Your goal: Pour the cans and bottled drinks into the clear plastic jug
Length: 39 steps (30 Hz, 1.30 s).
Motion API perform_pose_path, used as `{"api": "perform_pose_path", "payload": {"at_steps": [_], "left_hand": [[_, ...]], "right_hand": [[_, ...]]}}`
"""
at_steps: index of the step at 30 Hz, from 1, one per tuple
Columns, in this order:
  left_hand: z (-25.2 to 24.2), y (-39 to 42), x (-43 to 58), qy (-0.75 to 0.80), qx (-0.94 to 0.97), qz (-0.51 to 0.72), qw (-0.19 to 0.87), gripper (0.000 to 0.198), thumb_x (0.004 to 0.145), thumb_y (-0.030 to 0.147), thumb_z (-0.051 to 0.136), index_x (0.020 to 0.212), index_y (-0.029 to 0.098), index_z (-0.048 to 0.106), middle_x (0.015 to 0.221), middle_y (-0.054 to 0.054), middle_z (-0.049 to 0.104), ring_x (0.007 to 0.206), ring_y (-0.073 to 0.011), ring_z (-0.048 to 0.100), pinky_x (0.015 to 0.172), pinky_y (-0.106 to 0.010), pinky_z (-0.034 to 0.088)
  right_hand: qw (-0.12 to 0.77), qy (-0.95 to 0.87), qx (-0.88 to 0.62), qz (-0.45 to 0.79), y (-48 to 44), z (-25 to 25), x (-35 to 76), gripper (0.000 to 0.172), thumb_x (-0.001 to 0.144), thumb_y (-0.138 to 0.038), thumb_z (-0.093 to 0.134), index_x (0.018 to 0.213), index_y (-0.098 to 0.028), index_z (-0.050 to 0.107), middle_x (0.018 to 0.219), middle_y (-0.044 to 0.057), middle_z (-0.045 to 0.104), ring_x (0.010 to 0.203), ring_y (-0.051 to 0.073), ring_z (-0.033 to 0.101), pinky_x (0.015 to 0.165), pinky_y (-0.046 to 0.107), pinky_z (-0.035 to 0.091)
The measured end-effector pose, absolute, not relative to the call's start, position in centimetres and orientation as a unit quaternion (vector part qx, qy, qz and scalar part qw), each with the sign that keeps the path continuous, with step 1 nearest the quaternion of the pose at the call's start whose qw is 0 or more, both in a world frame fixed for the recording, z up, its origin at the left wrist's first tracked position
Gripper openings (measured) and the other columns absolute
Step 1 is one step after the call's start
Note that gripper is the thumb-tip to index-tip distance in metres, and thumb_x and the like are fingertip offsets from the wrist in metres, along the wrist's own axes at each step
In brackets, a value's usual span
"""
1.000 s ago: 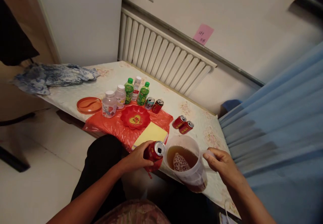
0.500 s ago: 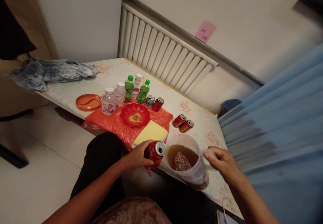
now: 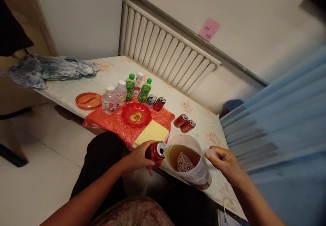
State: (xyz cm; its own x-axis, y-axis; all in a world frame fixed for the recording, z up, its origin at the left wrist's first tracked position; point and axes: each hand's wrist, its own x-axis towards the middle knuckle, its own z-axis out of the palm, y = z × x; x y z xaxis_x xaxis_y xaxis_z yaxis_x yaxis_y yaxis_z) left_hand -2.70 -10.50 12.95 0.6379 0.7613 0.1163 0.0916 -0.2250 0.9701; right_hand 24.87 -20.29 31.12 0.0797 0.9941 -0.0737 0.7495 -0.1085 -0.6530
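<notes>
Your left hand [image 3: 137, 157] grips a red can [image 3: 154, 152], its open top tilted rightward toward the jug [image 3: 198, 177] just beside it, which your right hand [image 3: 228, 162] grips by the handle [image 3: 212, 152] opposite.

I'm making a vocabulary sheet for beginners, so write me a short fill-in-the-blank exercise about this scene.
1. The left hand holds a tilted can whose main colour is ____.
2. Just beyond the pitcher that the right hand grips, ____ lookalike cans sit side by side.
3. The yellow design in the middle of the scalloped dish has the shape of a ____.
4. The paper slip on the wall is coloured ____.

Missing words: red; two; heart; pink.
</notes>
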Motion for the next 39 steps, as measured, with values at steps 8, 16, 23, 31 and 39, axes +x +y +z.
{"api": "perform_pose_path", "payload": {"at_steps": [8, 16, 23, 31, 39], "left_hand": [[12.4, -10.5, -2.8, 0.302, 0.714, 0.304, 0.554, 0.076, 0.058, 0.019, 0.073, 0.131, 0.022, 0.048, 0.129, -0.007, 0.058, 0.118, -0.0282, 0.054, 0.103, -0.04, 0.043], [12.4, -10.6, -2.9, 0.304, 0.716, 0.304, 0.55, 0.076, 0.058, 0.02, 0.073, 0.131, 0.021, 0.049, 0.13, -0.006, 0.058, 0.119, -0.029, 0.054, 0.103, -0.039, 0.043], [12.6, -10.5, -3.0, 0.306, 0.717, 0.297, 0.551, 0.077, 0.06, 0.021, 0.073, 0.132, 0.021, 0.048, 0.131, -0.008, 0.057, 0.119, -0.0288, 0.053, 0.103, -0.04, 0.042], [11.9, -10.3, -2.9, 0.307, 0.713, 0.294, 0.557, 0.078, 0.058, 0.021, 0.075, 0.132, 0.021, 0.049, 0.133, -0.008, 0.056, 0.121, -0.0299, 0.052, 0.105, -0.041, 0.04], [11.7, -10.2, -2.7, 0.306, 0.709, 0.288, 0.566, 0.079, 0.057, 0.019, 0.075, 0.131, 0.02, 0.048, 0.133, -0.008, 0.055, 0.121, -0.0285, 0.052, 0.104, -0.039, 0.041]], "right_hand": [[0.237, -0.626, -0.694, 0.264, -20.2, 30.8, 25.2, 0.049, 0.077, -0.058, 0.061, 0.053, -0.02, 0.041, 0.054, -0.005, 0.03, 0.053, 0.01, 0.028, 0.048, 0.023, 0.024], [0.229, -0.632, -0.691, 0.265, -20.0, 30.8, 25.2, 0.048, 0.077, -0.056, 0.061, 0.053, -0.02, 0.04, 0.054, -0.005, 0.029, 0.052, 0.01, 0.027, 0.048, 0.023, 0.023], [0.22, -0.634, -0.689, 0.273, -19.8, 31.0, 24.9, 0.047, 0.078, -0.055, 0.06, 0.053, -0.02, 0.039, 0.055, -0.005, 0.028, 0.053, 0.01, 0.026, 0.049, 0.023, 0.023], [0.213, -0.633, -0.692, 0.275, -19.6, 31.0, 24.8, 0.049, 0.077, -0.057, 0.06, 0.053, -0.02, 0.04, 0.054, -0.005, 0.029, 0.052, 0.01, 0.028, 0.048, 0.023, 0.023], [0.196, -0.639, -0.688, 0.281, -19.4, 30.9, 25.0, 0.051, 0.078, -0.061, 0.058, 0.055, -0.021, 0.036, 0.055, -0.006, 0.027, 0.052, 0.009, 0.026, 0.048, 0.023, 0.023]]}}
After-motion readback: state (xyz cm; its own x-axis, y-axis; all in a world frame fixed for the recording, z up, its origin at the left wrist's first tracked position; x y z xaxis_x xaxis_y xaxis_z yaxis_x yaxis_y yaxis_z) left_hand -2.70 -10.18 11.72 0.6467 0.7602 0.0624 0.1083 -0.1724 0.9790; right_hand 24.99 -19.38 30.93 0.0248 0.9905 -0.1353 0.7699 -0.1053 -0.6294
